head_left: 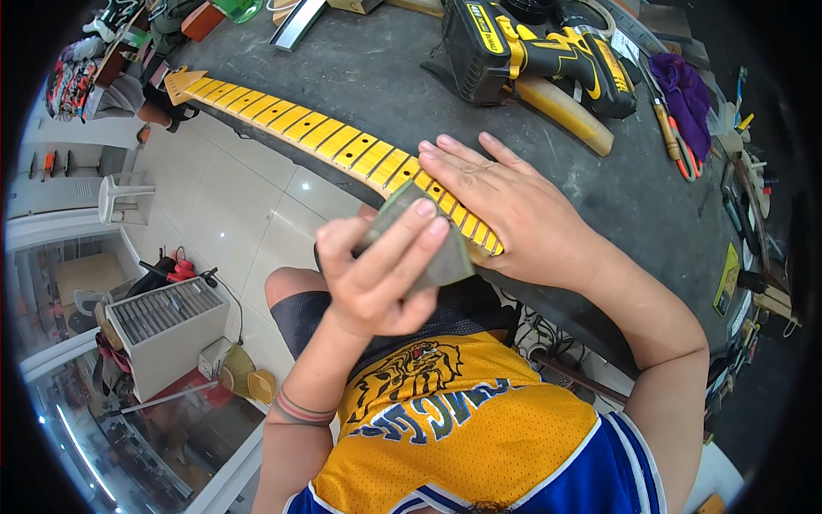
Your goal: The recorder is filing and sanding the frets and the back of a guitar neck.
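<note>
A maple guitar neck (pixel 308 125) with dark dots and metal frets lies along the bench's near edge, its headstock (pixel 182 84) at the far left. My left hand (pixel 377 278) is closed on a flat grey sanding sponge (pixel 447 259) with greenish edges, two fingers stretched over its top. The sponge touches the near side of the neck towards its right end and is tilted. My right hand (pixel 505 201) lies flat across the neck's right end, fingers straight and apart, pressing it to the bench. Its thumb is hidden.
Beyond the neck on the dark bench (pixel 360 64) stand a yellow-black cordless drill (pixel 565 60) and a curved wooden piece (pixel 565 116). A purple cloth (pixel 681 98) and orange-handled tool (pixel 685 161) lie to the right. A white stool (pixel 127 197) and boxy cabinet (pixel 171 330) stand on the tiled floor.
</note>
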The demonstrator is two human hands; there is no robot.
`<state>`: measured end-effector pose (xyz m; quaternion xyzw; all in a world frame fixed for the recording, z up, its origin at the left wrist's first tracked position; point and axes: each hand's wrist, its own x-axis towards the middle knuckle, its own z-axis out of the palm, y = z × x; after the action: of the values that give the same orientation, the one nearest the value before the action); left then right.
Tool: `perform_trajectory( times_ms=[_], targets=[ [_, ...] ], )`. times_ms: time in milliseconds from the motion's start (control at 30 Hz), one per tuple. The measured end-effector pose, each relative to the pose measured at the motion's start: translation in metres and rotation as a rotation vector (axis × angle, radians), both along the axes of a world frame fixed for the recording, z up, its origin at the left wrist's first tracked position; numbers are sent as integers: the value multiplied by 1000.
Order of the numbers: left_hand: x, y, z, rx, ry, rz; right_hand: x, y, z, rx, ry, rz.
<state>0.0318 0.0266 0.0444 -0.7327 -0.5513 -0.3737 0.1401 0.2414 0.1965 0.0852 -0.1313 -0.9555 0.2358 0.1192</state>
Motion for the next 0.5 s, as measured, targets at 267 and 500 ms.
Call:
perform_trajectory(
  times_ms=[267,500],
  targets=[
    [-11,1,-5,-33,-16,-13,1,0,-5,17,27,-11],
    [-15,5,4,-48,41,-88,4,3,-6,72,37,-10]
  ],
)
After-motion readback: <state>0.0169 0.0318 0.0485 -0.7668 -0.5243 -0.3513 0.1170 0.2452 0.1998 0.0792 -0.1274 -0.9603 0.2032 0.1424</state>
